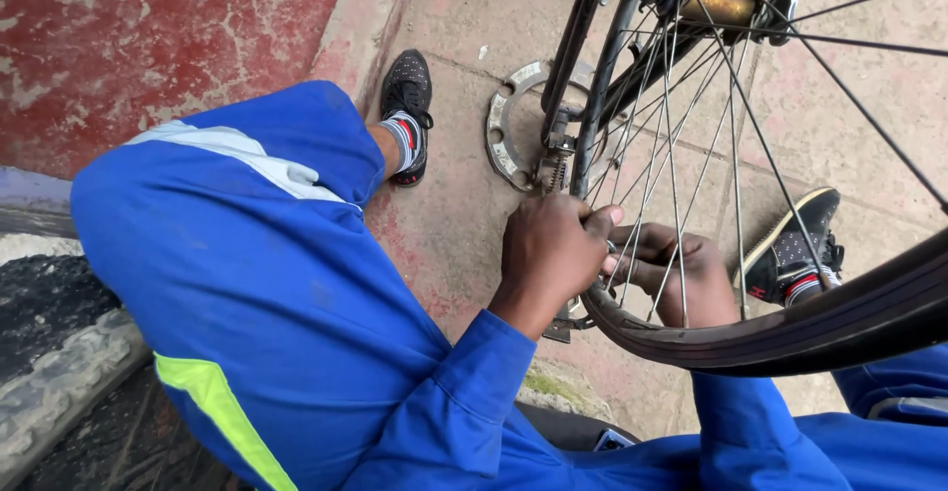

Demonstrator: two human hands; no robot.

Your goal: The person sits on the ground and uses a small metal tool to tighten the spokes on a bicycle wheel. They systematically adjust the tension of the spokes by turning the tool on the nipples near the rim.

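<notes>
Pinching together at the rim, the left hand (553, 254) fingers close on something small I cannot make out among the spokes (671, 185). The right hand (681, 274) curls around the bicycle wheel (790, 323) from behind. Near left lies a metal ring (506, 125). Judging by the crowding, a slip could jam fingers between spokes.

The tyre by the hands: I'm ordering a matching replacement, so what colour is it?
Black, seen best in the head view: the tyre.

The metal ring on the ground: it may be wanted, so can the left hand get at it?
Probably yes: the ring lies just beyond the left hand, with bare floor between them.
</notes>
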